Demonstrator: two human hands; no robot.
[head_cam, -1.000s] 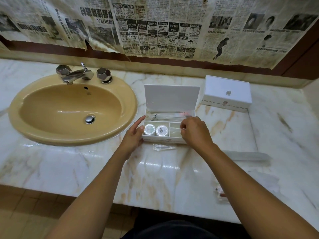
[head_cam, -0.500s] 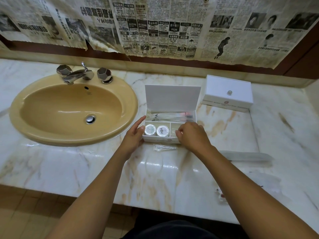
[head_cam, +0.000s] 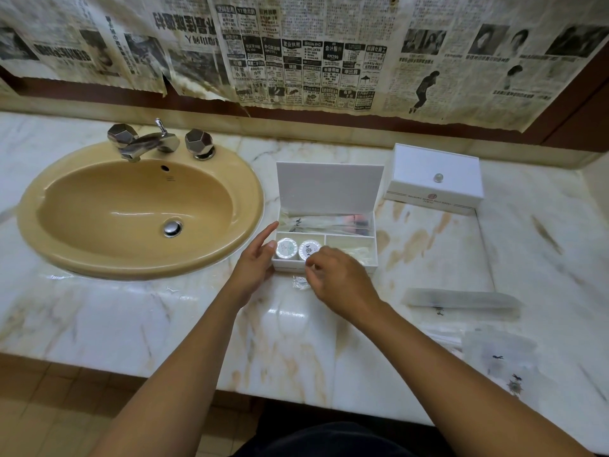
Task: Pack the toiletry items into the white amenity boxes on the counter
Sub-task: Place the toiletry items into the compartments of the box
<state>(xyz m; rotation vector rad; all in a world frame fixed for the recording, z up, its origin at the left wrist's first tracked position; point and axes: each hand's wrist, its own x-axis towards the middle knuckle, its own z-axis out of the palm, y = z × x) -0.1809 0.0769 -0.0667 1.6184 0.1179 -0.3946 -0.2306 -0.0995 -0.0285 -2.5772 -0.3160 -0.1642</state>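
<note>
My left hand [head_cam: 255, 263], fingers straight, steadies the open box [head_cam: 326, 258] between my hands. My right hand [head_cam: 339, 278] curls above a clear packet [head_cam: 300, 282]; whether it pinches anything, I cannot tell. A careless sweep risks knocking that packet off.

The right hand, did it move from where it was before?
Yes. The right hand slid left along the open box, from its right compartment to the front of the two round soaps.

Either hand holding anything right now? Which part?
Left hand steadies the open box at its left front corner. Right hand, fingers curled above the small packet: a grip cannot be told.
</note>
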